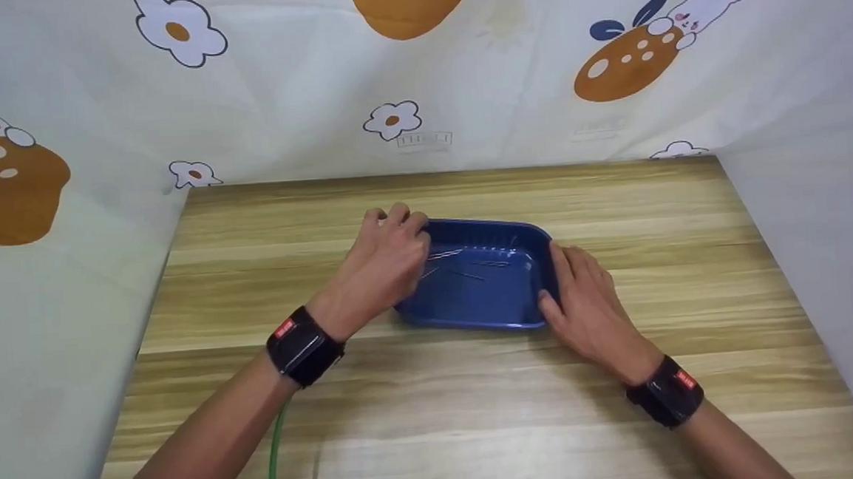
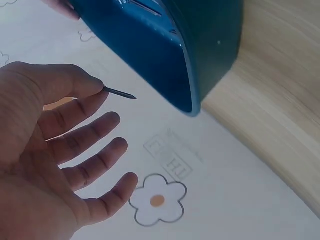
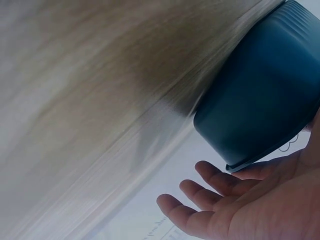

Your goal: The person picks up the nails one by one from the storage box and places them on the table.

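A blue plastic tray [image 1: 475,303] stands on the table, with several thin metal nails [image 1: 491,264] lying loose on its floor. Over the tray's left end, my left hand [image 1: 387,260] pinches one dark nail [image 2: 120,93] between thumb and index finger, its pointed end sticking out. The other fingers of that hand are spread loosely, as the left wrist view shows. My right hand [image 1: 586,311] grips the tray's right wall, thumb at the inner side and fingers along the outside. The left hand hides the tray's left corner in the head view.
The wood-grain table [image 1: 437,416] carries the tray near its middle. A pale printed cloth [image 1: 299,99] hangs behind and at both sides. A green cable [image 1: 273,456] runs down from beneath the left wrist, and each wrist wears a black band [image 1: 303,347].
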Motion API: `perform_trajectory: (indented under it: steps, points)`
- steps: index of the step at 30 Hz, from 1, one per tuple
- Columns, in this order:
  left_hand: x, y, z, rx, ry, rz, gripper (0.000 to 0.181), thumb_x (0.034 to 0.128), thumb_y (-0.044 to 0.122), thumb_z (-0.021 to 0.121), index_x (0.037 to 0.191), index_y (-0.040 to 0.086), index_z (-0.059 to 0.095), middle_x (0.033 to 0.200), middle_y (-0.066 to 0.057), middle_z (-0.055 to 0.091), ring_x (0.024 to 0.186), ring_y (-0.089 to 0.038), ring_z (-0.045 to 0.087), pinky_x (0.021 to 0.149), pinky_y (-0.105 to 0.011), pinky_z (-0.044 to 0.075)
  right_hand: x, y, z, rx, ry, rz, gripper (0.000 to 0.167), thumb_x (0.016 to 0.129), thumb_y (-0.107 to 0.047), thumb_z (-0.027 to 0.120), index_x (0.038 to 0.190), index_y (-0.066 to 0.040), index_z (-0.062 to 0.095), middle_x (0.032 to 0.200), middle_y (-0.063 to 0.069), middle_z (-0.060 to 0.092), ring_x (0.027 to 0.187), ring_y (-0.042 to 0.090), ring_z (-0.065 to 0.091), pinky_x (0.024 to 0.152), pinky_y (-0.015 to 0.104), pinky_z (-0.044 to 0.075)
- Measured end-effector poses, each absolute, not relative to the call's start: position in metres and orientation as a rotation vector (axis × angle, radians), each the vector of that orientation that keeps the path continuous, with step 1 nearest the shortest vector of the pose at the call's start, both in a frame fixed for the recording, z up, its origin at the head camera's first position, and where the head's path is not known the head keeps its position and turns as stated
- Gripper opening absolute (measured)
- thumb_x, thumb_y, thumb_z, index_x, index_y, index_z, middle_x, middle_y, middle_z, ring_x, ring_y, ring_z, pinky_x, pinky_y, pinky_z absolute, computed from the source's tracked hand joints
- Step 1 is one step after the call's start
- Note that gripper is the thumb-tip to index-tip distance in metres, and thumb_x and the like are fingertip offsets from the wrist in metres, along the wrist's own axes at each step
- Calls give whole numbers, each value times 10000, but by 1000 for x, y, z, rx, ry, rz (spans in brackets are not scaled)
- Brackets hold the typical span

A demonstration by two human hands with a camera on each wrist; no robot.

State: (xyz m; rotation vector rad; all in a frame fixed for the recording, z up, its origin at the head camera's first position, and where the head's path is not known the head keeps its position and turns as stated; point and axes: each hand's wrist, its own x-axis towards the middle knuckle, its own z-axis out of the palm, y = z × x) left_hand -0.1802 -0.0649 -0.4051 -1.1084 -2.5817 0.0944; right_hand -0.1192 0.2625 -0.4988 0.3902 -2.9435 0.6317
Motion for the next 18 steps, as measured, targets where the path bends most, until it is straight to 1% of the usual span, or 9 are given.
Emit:
perform_trajectory:
  steps: [2, 6, 9, 14, 18]
  points:
    - [-179, -69, -404, -1095, -2579, 93, 58, 938, 32, 726, 944, 5, 778, 1082, -132, 704, 1021, -353, 603, 824, -513, 583, -119, 263, -499, 388, -2944, 634, 788, 1043, -271, 612, 1682, 79, 310, 1594, 337, 435, 1534, 498, 365, 1249, 714, 295]
    - [-178, -77, -403, -1064, -2570, 98, 109, 985, 95, 741, 951, 1, 787, 1079, -131, 710, 1035, -356, 618, 846, -526, 594, -120, 264, -499, 389, -2944, 645, 793, 1043, -268, 616, 1687, 73, 303, 1595, 333, 434, 1532, 494, 365, 1255, 709, 289]
    - [-177, -81, -403, -1042, -2572, 102, 141, 1003, 123, 741, 966, -1, 798, 1109, -132, 727, 1055, -358, 628, 873, -542, 596, -119, 264, -499, 387, -2949, 648, 793, 1049, -266, 615, 1693, 66, 292, 1610, 328, 425, 1540, 489, 356, 1262, 708, 278]
    - [-174, -92, -403, -992, -2598, 137, 127, 976, 86, 715, 1000, 4, 809, 1195, -124, 739, 1104, -356, 626, 898, -541, 585, -119, 264, -499, 391, -2954, 651, 795, 1053, -269, 608, 1696, 66, 281, 1623, 337, 409, 1545, 493, 347, 1261, 716, 269]
    - [-170, -101, -405, -965, -2587, 158, 123, 957, 47, 687, 977, 4, 801, 1211, -113, 739, 1100, -345, 623, 870, -520, 591, -119, 264, -500, 400, -2943, 641, 783, 1050, -271, 605, 1687, 69, 302, 1609, 342, 422, 1532, 496, 363, 1235, 721, 299]
